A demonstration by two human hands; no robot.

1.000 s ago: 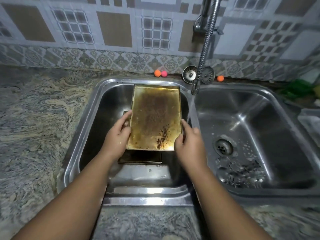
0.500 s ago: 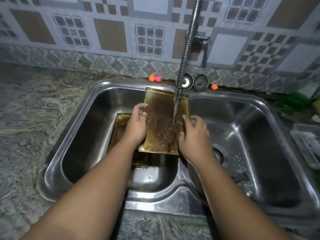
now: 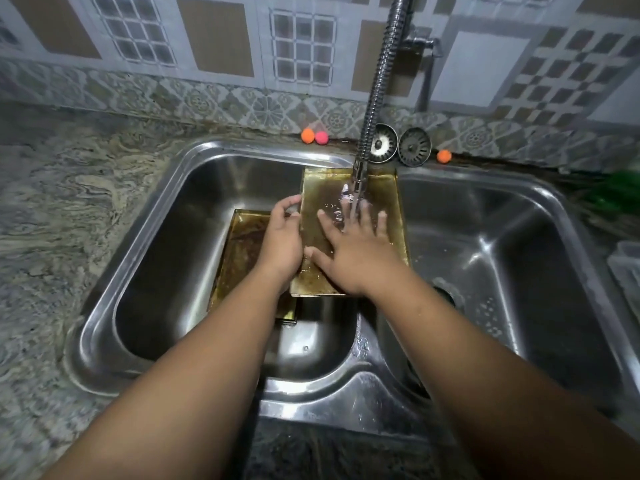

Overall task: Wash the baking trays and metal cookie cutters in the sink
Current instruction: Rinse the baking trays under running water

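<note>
A mottled grey-and-cream stone desk (image 3: 62, 209) ran along a wall of patterned tiles (image 3: 214, 39). A ribbed metal tap hose (image 3: 381, 81) hung down in front of the wall, water running from its nozzle. Behind the hose a round drain strainer (image 3: 382, 143) stood on edge, a second strainer (image 3: 414, 147) just beside it. Left of them an orange ball (image 3: 307, 135) touched a pink ball (image 3: 321, 137); another orange ball (image 3: 443, 156) lay to the right. Far right were a blurred green object (image 3: 620, 195) and a clear plastic container (image 3: 627, 268).
</note>
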